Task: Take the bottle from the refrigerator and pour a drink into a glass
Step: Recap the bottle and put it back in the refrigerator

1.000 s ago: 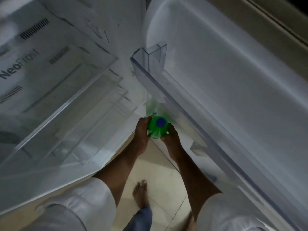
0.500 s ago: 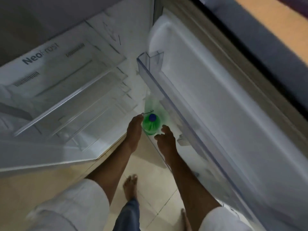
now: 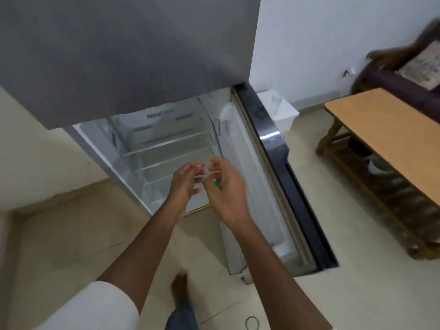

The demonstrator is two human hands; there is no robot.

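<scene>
Only a small green and blue bit of the bottle [image 3: 217,182] shows between my hands, low by the refrigerator door [image 3: 273,163]; the rest is hidden behind my right hand. My left hand [image 3: 184,184] and my right hand [image 3: 226,194] are raised side by side in front of the open refrigerator [image 3: 166,141]. Their fingers are loosely apart and blurred, and neither holds anything. No glass is in view.
The grey upper door [image 3: 119,55] hangs over the open compartment with its bare glass shelves. A wooden table [image 3: 390,134] stands to the right, with a dark sofa [image 3: 404,67] behind it. A white bin [image 3: 278,113] sits past the refrigerator door. My bare foot [image 3: 178,289] is on the tiled floor.
Both hands have come off the green bottle and risen. My view has pulled up and back, so the upper door, the table and the room now show.
</scene>
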